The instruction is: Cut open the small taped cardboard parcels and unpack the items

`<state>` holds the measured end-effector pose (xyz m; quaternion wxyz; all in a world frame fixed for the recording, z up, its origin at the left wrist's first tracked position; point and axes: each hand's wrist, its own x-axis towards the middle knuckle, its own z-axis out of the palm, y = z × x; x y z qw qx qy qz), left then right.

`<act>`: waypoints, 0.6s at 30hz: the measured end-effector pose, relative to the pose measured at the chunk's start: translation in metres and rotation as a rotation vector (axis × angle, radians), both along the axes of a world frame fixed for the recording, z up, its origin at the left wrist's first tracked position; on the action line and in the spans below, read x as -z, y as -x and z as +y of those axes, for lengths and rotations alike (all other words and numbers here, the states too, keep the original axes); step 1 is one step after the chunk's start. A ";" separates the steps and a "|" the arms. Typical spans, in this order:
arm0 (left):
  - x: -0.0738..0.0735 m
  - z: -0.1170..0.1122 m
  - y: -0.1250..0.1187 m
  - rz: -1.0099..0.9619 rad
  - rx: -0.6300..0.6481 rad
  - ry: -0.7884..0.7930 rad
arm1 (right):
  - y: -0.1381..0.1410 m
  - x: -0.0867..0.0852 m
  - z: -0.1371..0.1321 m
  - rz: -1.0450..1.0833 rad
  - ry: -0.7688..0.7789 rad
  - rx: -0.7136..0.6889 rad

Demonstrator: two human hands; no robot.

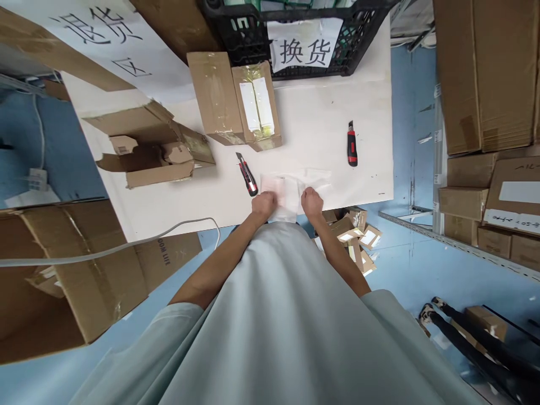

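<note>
Both fists are at the front edge of the white-topped table. My left hand is closed on a clear plastic bag, which looks pinkish inside. My right hand is closed on a translucent piece of plastic that stretches out beyond it; whether this belongs to the same bag I cannot tell. Just beyond my left hand lies a red and black utility knife with its blade out. A second utility knife rests farther to the right.
Two taped cartons stand behind the knife, with a black crate at the back. An opened carton is on the left. A grey cable crosses the left front. Small boxes lie on the floor; another person's legs show lower right.
</note>
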<state>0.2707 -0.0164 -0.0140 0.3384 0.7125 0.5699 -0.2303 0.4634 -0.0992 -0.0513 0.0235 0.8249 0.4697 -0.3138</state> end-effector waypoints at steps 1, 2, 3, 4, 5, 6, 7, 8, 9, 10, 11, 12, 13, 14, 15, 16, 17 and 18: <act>0.001 0.000 0.001 0.002 0.010 0.012 | -0.001 -0.001 0.000 0.002 0.002 -0.007; 0.001 0.000 0.003 0.004 0.014 0.017 | -0.003 -0.001 0.000 0.002 0.008 -0.005; 0.001 0.000 0.005 0.007 0.009 0.016 | -0.006 -0.002 0.000 -0.001 0.018 0.006; 0.001 0.001 0.008 0.010 -0.004 0.011 | -0.010 -0.003 0.000 -0.009 0.029 0.025; 0.001 0.002 0.012 0.010 -0.032 0.002 | -0.016 -0.004 -0.001 -0.021 0.038 0.049; 0.001 0.004 0.016 0.007 -0.077 -0.009 | -0.023 -0.005 -0.001 -0.038 0.044 0.076; 0.000 0.005 0.021 0.003 -0.135 -0.023 | -0.030 -0.005 -0.002 -0.059 0.046 0.104; 0.000 0.007 0.024 0.000 -0.197 -0.037 | -0.039 -0.006 -0.003 -0.079 0.044 0.131; -0.001 0.009 0.028 0.000 -0.254 -0.048 | -0.047 -0.006 -0.003 -0.095 0.040 0.152; -0.001 0.011 0.030 0.001 -0.296 -0.054 | -0.056 -0.007 -0.003 -0.107 0.036 0.169; 0.000 0.012 0.031 0.002 -0.325 -0.054 | -0.063 -0.007 -0.003 -0.114 0.035 0.182; 0.000 0.013 0.031 0.002 -0.344 -0.050 | -0.070 -0.007 -0.003 -0.114 0.036 0.191; 0.001 0.014 0.030 0.001 -0.357 -0.045 | -0.076 -0.007 -0.003 -0.109 0.038 0.197; 0.003 0.015 0.029 -0.002 -0.370 -0.039 | -0.080 -0.007 -0.002 -0.100 0.041 0.202; 0.004 0.016 0.028 -0.005 -0.381 -0.033 | -0.083 -0.008 -0.002 -0.088 0.044 0.209; 0.004 0.016 0.027 -0.007 -0.389 -0.028 | -0.084 -0.008 -0.001 -0.074 0.043 0.217; 0.005 0.016 0.027 -0.007 -0.393 -0.024 | -0.084 -0.009 -0.001 -0.062 0.036 0.227; 0.004 0.016 0.027 -0.008 -0.392 -0.022 | -0.083 -0.010 -0.001 -0.053 0.018 0.241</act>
